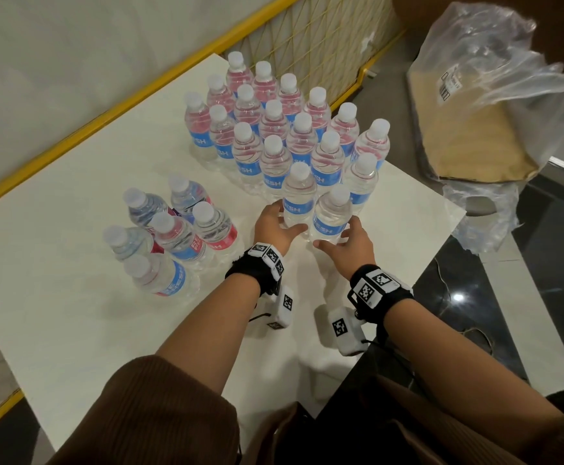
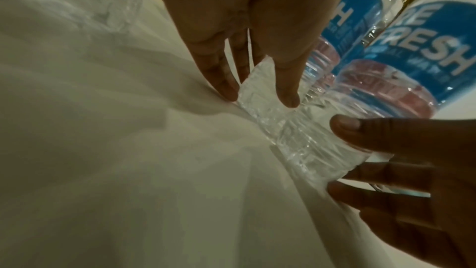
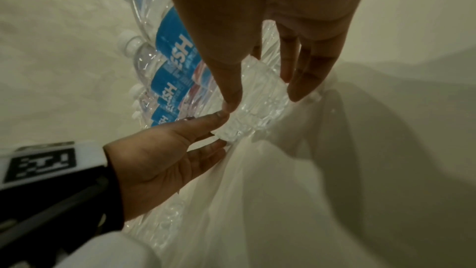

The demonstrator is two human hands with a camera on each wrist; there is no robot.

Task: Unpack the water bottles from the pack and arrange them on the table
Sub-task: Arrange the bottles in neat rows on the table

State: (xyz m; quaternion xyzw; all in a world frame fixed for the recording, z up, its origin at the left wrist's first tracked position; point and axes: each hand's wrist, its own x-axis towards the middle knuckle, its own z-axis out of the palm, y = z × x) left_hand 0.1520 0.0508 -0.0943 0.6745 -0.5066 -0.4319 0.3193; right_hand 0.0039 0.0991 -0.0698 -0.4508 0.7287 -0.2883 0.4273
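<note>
Both hands sit low on the white worktop [image 1: 72, 330] at the near end of the big group of bottles. The left hand [image 1: 275, 226] cups the base of one upright bottle [image 1: 299, 196], with its thumb on the near side and its fingers wrapped around the left side. The right hand [image 1: 351, 245] cups the base of the neighbouring bottle [image 1: 332, 216], its fingers spread and only loosely curved against the plastic. These two bottles stand side by side, just in front of the tight rows of standing bottles [image 1: 273, 122] behind them. A smaller cluster of bottles [image 1: 176, 236] stands well apart to the left; its labels show red as well as blue. Each bottle is clear, ribbed plastic with a white screw cap and a blue label band printed in white letters. In the wrist views the ridged bases look glassy and crinkled. Off the worktop to the right lies crumpled clear plastic wrap [image 1: 495, 78] over a flat brown cardboard tray [image 1: 468, 139].
</note>
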